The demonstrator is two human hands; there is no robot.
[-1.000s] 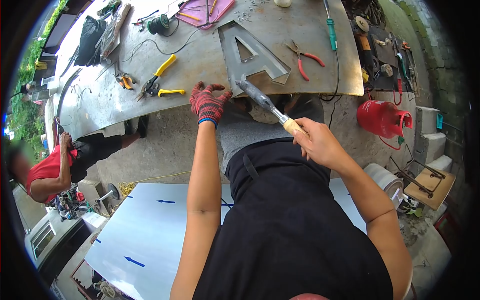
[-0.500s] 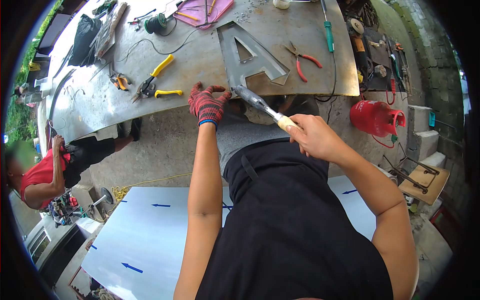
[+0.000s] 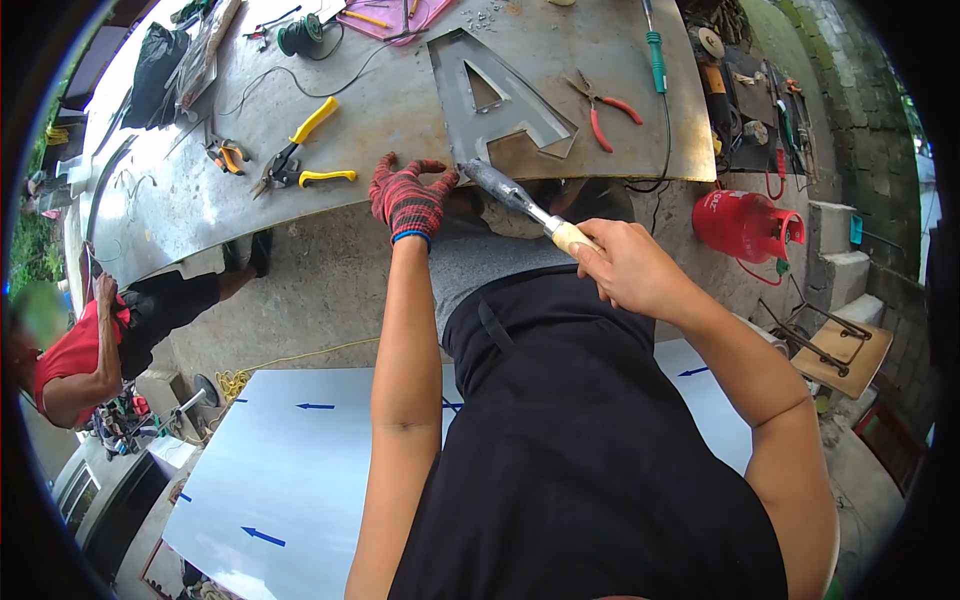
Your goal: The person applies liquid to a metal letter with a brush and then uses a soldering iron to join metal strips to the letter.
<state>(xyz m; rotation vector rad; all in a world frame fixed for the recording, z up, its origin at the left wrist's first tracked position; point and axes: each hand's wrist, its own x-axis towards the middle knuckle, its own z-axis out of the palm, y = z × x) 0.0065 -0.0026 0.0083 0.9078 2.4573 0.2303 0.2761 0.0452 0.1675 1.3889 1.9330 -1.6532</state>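
Observation:
My right hand (image 3: 632, 262) is closed around the pale wooden handle of a tool with a metal shank and a long dark metal head (image 3: 498, 186). The head points up and left, its tip at the lower left corner of a grey sheet-metal letter A (image 3: 520, 118). My left hand (image 3: 408, 200), in a red and black knit glove, is at the table's front edge, just left of that tip. Its fingers are bent and apart, with nothing visible in them. Yellow-handled snips (image 3: 298, 150) lie left of the glove. Red-handled pliers (image 3: 603, 110) lie right of the letter.
On the metal table (image 3: 380, 125) are orange-handled pliers (image 3: 228, 155), a wire spool (image 3: 299, 36), a pink tray (image 3: 425, 14) and a green-handled soldering iron (image 3: 656, 62). A red gas cylinder (image 3: 740, 225) stands right. Another person (image 3: 85, 355) is left. Behind me lies a pale sheet (image 3: 290, 450).
The view has shifted slightly, moving the table and its items a little up and left in the picture. Both hands and the tool keep nearly the same places by the letter's corner.

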